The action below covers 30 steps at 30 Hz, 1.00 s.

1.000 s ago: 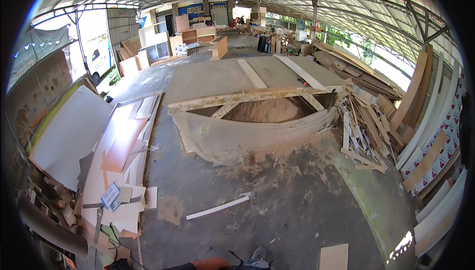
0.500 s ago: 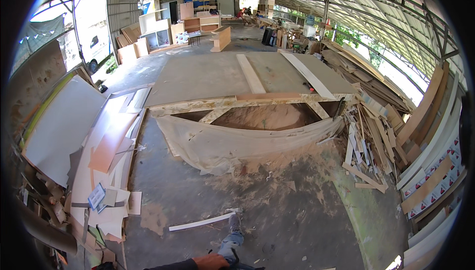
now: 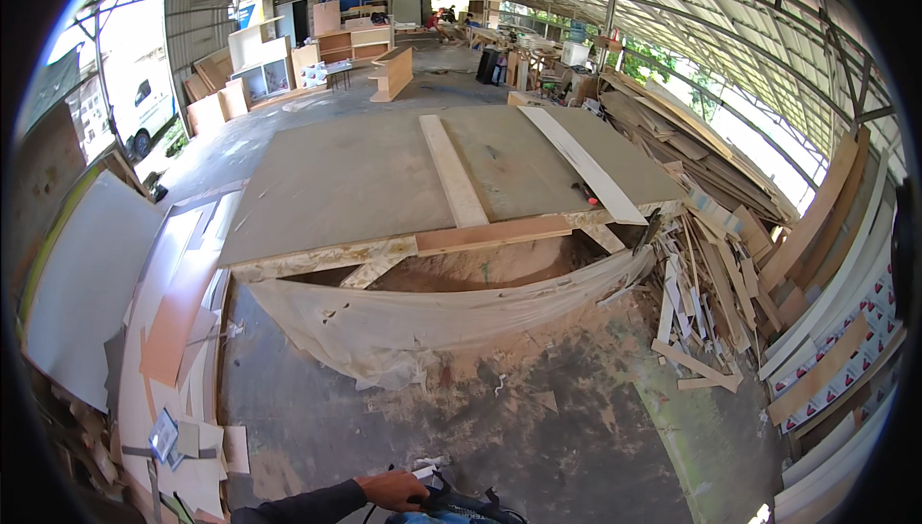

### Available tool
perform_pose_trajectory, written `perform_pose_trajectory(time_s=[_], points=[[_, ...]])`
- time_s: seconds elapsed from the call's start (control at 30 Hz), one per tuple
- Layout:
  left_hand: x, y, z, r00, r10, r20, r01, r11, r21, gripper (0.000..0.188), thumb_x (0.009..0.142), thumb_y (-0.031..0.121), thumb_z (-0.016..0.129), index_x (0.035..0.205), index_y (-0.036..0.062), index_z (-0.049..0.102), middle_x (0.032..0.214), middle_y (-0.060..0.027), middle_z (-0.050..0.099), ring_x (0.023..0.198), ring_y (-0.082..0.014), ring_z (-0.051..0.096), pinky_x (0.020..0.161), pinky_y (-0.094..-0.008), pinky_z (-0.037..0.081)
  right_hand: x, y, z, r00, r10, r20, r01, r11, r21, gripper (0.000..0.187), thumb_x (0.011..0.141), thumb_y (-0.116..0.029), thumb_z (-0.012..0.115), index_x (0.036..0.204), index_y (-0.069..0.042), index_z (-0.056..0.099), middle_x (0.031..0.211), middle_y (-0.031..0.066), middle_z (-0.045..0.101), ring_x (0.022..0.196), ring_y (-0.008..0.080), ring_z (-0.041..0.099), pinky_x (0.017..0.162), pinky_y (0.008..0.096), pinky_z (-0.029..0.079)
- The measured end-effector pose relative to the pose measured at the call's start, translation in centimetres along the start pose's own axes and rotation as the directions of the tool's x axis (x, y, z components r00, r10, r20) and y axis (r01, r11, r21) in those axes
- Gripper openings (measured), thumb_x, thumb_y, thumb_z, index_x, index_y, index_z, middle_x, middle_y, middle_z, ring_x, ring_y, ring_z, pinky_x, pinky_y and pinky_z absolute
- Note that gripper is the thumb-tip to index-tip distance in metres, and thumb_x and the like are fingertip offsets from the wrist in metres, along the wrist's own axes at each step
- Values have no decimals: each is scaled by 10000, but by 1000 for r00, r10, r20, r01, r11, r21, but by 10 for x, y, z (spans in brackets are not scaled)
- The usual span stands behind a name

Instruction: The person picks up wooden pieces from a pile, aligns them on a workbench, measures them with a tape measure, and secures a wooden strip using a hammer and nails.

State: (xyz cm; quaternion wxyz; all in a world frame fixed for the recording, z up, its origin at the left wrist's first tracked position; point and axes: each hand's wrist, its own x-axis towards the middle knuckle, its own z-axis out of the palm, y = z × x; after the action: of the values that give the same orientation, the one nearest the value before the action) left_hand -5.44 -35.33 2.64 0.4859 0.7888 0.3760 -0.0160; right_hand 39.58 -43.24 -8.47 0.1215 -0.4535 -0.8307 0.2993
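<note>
The left hand (image 3: 394, 491) was part-curled against the black strapped bag (image 3: 463, 505) at its right; I could not tell its grip. Loose straps (image 3: 494, 496) might have snagged the worktable (image 3: 336, 173) ahead.

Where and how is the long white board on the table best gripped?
I'd take the near end of the white board by its two long edges, coming from the near side: it lies flat, running front to back, and that end reaches the near edge of the table.
</note>
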Motion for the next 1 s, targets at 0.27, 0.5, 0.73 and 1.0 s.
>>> perform_pose_trajectory(time_s=[0.27,0.5,0.73,1.0], points=[[78,-66,-95,984,123,131,-72,938,-338,315,847,265,694,1023,9,647,873,-137,656,824,-248,619,773,-366,478,193,18,-101,900,84,427,-128,989,74,247,754,-204,572,937,-104,705,791,235,641,735,425,606,696,486,494],[184,-134,-209,955,-226,-192,182,958,-222,430,797,445,680,955,46,692,910,-146,679,860,-286,637,774,-385,489,415,-40,-304,948,-276,-159,305,929,207,470,739,-175,647,1197,-75,621,1221,153,610,1005,323,617,893,422,489],[284,-202,-278,858,-316,-404,228,940,-252,415,812,431,692,902,26,699,803,-142,680,740,-265,631,708,-390,487,522,-141,-438,385,-650,-655,916,358,183,326,746,-235,721,1016,-71,640,1011,81,656,835,220,642,733,381,483],[290,-121,-395,794,-402,-455,96,823,-559,309,855,342,700,943,46,691,763,-54,667,722,-132,602,685,-306,477,615,-197,-457,101,-483,-870,909,-310,278,220,900,-307,641,1107,-247,689,1110,-72,638,877,193,595,767,398,418]])
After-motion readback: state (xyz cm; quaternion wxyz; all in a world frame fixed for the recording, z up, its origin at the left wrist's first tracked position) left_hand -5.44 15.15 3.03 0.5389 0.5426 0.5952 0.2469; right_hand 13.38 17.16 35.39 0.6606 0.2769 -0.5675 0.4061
